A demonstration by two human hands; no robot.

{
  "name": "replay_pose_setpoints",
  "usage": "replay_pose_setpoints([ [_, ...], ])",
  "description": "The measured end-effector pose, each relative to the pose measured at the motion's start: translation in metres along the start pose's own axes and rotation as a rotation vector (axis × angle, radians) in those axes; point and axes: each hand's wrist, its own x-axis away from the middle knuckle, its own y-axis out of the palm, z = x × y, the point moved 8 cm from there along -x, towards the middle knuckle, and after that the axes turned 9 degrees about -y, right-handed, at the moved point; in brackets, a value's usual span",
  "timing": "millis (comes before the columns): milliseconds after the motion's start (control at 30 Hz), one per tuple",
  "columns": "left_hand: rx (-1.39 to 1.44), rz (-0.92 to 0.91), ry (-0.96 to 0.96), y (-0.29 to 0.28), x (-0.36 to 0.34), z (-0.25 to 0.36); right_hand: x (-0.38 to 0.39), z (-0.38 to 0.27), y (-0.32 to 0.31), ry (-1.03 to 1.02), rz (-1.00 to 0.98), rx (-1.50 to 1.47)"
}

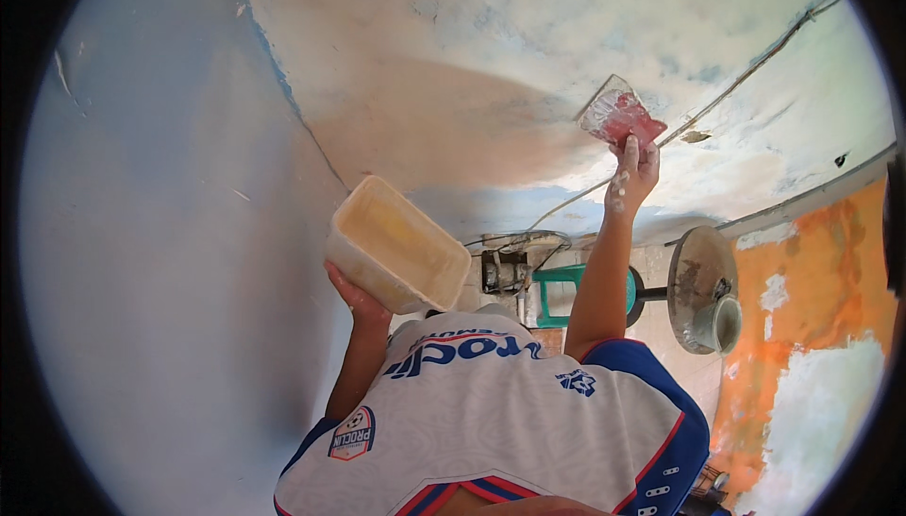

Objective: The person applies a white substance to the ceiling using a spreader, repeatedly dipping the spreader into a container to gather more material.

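My left hand [359, 297] grips a rectangular cream plastic tub [361, 263] from its left side and underneath. The tub is tilted, its open top facing me, with pale smears inside. Raised at the right, my right hand [635, 171] pinches a flat putty spreader [618, 118], red and streaked with white paste. White paste also marks the fingers and wrist. The spreader is close to the patchy white wall [444, 91]; whether its edge touches cannot be made out.
A cable [736, 86] runs along the patchy wall. Beyond my right arm are a green plastic stool [559, 291] and a round stand top [694, 266] bearing a grey pot [725, 324]. A bluish wall [170, 233] rises at the left, an orange patched wall [812, 299] at the right.
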Motion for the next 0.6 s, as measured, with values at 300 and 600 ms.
replay_pose_setpoints([
  [300, -0.036, -0.002, -0.011, 0.012, 0.005, 0.007, 0.014, 0.059, 0.008, -0.001, -0.066, 0.189],
  [600, -0.009, 0.004, -0.030, 0.021, 0.013, -0.001, 0.059, 0.049, 0.063, -0.008, -0.339, 0.216],
])
